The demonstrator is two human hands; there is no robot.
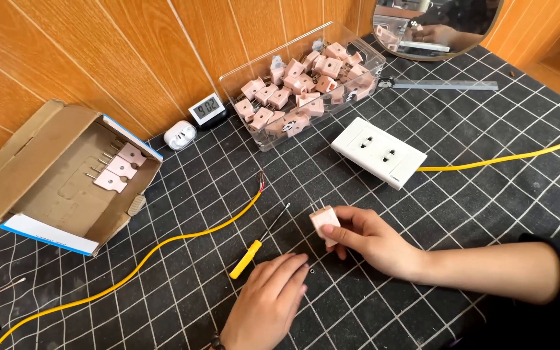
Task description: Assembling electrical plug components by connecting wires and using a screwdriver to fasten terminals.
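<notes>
Gridded bench (461,149): right hand (374,243) pinches pink plug (325,223) prongs-up; left hand (268,301), released, fingertips reaching a tiny screw (312,271) at two o'clock.

Bare hands; right arm (487,272) dark sleeve pushed up; left wrist (215,340) possibly beaded bracelet.

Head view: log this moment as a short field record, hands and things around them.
right hand: holds a pink plug, prongs up
left hand: flat on the mat, by a small screw
screwdriver: yellow handle, lying by the left hand
yellow cable: bare end near the screwdriver
clear box: full of pink plugs
cardboard box: three plugs inside
</notes>
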